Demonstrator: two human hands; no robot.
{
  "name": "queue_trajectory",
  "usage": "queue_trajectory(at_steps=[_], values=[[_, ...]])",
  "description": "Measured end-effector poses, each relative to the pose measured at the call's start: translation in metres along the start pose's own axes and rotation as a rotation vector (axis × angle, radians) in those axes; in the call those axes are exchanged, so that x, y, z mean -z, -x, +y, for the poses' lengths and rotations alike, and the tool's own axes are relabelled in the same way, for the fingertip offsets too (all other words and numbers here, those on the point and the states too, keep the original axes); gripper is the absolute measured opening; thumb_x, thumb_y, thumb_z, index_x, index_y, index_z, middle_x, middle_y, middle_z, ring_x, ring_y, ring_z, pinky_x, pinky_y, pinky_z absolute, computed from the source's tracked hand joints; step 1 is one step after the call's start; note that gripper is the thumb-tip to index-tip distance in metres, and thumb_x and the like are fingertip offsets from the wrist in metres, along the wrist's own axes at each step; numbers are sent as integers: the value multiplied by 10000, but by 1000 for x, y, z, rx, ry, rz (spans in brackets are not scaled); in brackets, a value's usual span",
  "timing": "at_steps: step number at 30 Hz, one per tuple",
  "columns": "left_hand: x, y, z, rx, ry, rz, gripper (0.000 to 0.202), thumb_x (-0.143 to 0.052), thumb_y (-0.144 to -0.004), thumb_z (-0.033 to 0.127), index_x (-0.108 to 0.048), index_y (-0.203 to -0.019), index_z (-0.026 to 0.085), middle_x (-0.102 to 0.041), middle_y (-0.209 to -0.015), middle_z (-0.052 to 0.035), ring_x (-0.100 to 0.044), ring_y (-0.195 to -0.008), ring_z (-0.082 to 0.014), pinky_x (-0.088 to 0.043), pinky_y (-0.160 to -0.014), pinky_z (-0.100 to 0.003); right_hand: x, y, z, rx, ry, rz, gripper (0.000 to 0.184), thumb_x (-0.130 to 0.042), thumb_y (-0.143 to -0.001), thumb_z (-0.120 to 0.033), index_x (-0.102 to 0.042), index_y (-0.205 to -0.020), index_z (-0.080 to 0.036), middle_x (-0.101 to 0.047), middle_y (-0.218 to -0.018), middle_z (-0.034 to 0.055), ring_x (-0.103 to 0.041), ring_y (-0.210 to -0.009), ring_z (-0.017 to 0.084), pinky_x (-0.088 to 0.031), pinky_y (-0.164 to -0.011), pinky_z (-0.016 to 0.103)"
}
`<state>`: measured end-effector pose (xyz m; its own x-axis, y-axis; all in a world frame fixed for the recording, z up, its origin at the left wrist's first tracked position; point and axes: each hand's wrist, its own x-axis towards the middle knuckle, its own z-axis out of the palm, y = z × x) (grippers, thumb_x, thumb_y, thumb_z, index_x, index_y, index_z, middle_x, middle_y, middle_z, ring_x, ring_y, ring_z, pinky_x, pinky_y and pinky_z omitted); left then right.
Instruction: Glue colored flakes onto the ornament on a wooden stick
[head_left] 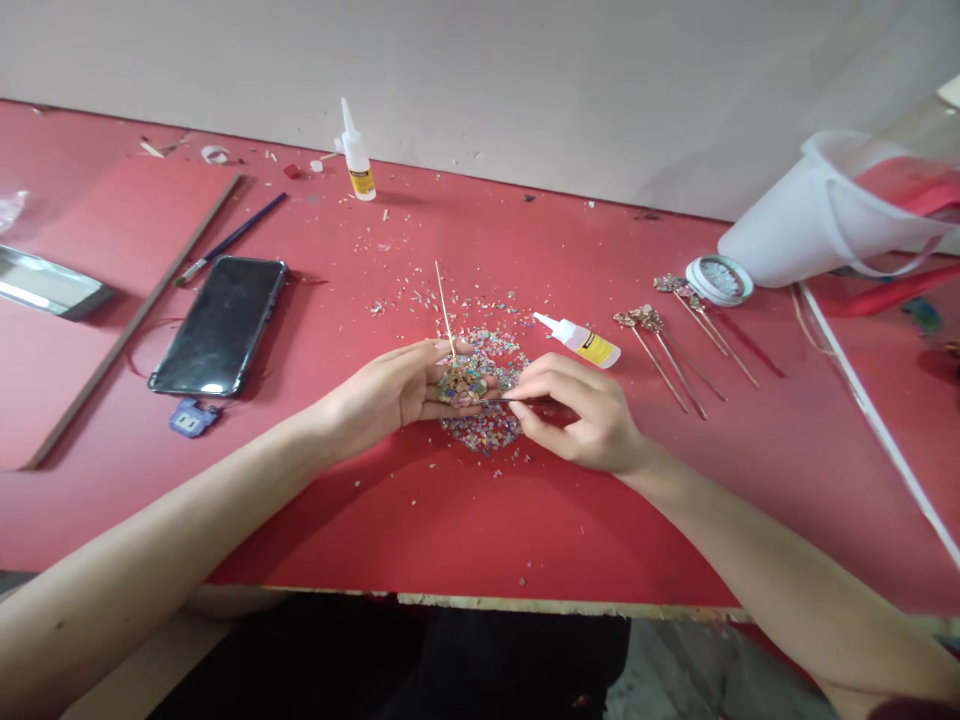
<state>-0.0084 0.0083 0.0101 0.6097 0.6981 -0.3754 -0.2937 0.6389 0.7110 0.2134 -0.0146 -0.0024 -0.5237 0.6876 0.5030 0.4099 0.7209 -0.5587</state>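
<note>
My left hand (394,390) is closed on a gold hairpin (453,360); its ornate round head rests at my fingertips and its thin stick points up and away. My right hand (581,415) pinches a slim dark tool, probably tweezers (501,401), whose tip touches the hairpin's head. Both hands hover over a pile of tiny coloured chips (487,425) scattered on the red table (420,520).
A small glue bottle (581,341) lies just right of my hands. Several finished gold hairpins (679,345) lie further right by a round white lid (718,279) and a white bag (810,215). A black phone (220,325), a pen (232,238) and an upright glue bottle (357,160) are at the left.
</note>
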Motion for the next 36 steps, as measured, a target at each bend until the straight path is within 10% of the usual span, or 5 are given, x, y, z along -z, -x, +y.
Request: queue_trajectory(at_steps=[10, 25, 36], values=[[-11, -1, -9, 91, 71, 26, 311, -388, -937, 349, -573, -1091, 153, -670, -988, -85, -629, -826, -147, -466, -845, -302, -15, -1, -11, 73, 239, -47, 124, -564, -800, -135, -579, -914, -182, -625, -868, 44, -601, -738, 125, -494, -605, 241], [0, -2, -2, 5, -2, 5, 332, -334, -954, 329, -525, -1143, 133, -661, -1116, -142, -641, -1001, -220, -429, -943, -392, 2, -1, 8, -6, 173, 133, 177, -596, -774, -102, -618, -927, -188, -593, -824, 47, -585, -756, 155, -509, -664, 298], [14, -4, 11, -91, -137, 61, 344, -343, -951, 340, -538, -1130, 120, -685, -1055, -146, -656, -982, -235, -487, -888, -381, 2, 6, 13, 149, 150, -166, 155, -592, -799, -156, -590, -946, -203, -618, -864, 17, -590, -720, 99, -474, -601, 227]])
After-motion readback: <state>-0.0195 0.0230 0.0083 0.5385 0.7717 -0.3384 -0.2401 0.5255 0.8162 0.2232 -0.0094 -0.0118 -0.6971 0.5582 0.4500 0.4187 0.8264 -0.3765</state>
